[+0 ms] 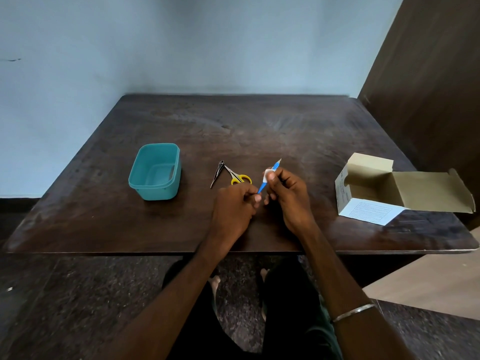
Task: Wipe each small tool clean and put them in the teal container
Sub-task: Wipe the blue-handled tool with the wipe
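Observation:
A slim blue-handled tool (274, 168) with a metal tip points up and away over the table's middle. My left hand (233, 206) pinches its lower end. My right hand (287, 193) presses a small white wipe (265, 175) around the handle. Small yellow-handled scissors (237, 176) lie on the table just left of my hands, with dark tweezers (217, 173) beside them. The teal container (140, 187) stands open further left, and nothing shows inside it.
An open cardboard box (374, 203) with its lid flap folded back lies at the table's right edge. The dark wooden table (259, 126) reaches back to a pale wall. A brown door or panel (428, 87) stands at the right.

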`<state>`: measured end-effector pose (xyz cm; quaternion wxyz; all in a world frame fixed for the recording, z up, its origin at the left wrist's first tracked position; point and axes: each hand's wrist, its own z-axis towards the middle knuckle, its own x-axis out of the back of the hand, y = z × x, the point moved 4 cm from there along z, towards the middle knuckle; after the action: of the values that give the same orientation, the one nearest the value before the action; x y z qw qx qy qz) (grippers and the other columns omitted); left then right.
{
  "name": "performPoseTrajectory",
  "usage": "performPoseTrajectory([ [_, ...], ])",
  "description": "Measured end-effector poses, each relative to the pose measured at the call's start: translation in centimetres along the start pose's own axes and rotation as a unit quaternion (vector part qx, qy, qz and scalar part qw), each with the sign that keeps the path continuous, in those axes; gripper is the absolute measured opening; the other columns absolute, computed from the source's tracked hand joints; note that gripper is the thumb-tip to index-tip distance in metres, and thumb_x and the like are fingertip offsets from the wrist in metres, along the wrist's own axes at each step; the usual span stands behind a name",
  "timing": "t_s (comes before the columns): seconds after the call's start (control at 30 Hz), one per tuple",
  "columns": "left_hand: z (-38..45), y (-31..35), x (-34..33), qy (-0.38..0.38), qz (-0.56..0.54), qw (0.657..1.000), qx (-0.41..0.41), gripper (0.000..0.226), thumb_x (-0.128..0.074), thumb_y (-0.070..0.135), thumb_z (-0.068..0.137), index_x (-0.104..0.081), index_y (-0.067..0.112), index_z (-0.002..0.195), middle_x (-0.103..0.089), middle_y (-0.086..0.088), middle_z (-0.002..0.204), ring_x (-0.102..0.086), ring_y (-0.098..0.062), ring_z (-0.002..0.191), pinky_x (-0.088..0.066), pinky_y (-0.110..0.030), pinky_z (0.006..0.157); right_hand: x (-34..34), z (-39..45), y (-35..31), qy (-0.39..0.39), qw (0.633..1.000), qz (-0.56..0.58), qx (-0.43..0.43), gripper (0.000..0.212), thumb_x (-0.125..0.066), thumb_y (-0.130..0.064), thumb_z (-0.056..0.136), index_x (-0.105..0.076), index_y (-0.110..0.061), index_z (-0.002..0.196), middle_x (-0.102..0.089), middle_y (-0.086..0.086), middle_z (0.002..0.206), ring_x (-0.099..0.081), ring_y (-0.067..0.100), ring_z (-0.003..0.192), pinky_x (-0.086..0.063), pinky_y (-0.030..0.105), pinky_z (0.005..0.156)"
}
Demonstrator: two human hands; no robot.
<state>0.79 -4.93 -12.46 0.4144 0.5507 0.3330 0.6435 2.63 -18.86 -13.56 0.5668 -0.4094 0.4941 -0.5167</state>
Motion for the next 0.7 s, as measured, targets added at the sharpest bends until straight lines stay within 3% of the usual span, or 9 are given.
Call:
performPoseTrajectory([
  [0.17,0.1,-0.3,0.0,-0.019,-0.06,0.997,0.042,0.017,-0.059,0.002,0.091,-0.069,0.01,0.08,-0.062,0.0,0.06,-0.056,-0.013,0.049,-0.05,-0.031,0.049,0.0,0.1,0.4,0.0,1.0,-0.008,-0.007,0.024,-0.059,-0.022,0.098,-0.064,0.001,0.091,-0.046,0.003,0.057,-0.043,0.013,0.05,-0.041,0.04,0.06],
  [0.3,0.2,-0.6,0.0,-0.041,-0.09,0.993,0.059,0.02,-0.053,-0.002,0.094,-0.068,0.007,0.083,-0.058,0.0,0.06,-0.053,-0.011,0.046,-0.046,-0.028,0.045,0.0,0.1,0.4,-0.001,1.0,-0.007,-0.004,0.026,-0.058,-0.018,0.099,-0.061,0.007,0.091,-0.045,0.006,0.058,-0.044,0.013,0.05,-0.04,0.042,0.061],
  [0.5,-0.1,0.0,0.1,-0.07,-0.156,0.981,0.092,0.023,-0.047,-0.002,0.098,-0.067,0.001,0.088,-0.055,-0.003,0.063,-0.051,-0.012,0.046,-0.043,-0.026,0.044,-0.3,-0.3,-0.3,-0.017,1.0,-0.008,0.001,0.019,-0.055,-0.012,0.1,-0.064,-0.012,0.083,-0.057,0.001,0.059,-0.045,0.016,0.052,-0.039,0.029,0.056],
  [0.7,0.0,0.3,0.1,-0.139,-0.241,0.952,0.125,0.025,-0.047,0.004,0.1,-0.067,0.004,0.086,-0.059,-0.004,0.066,-0.051,-0.014,0.05,-0.044,-0.026,0.045,-0.8,-0.4,-0.6,-0.058,0.998,-0.003,0.004,0.024,-0.053,-0.01,0.1,-0.062,-0.011,0.078,-0.06,0.005,0.063,-0.051,0.014,0.054,-0.038,0.022,0.053],
])
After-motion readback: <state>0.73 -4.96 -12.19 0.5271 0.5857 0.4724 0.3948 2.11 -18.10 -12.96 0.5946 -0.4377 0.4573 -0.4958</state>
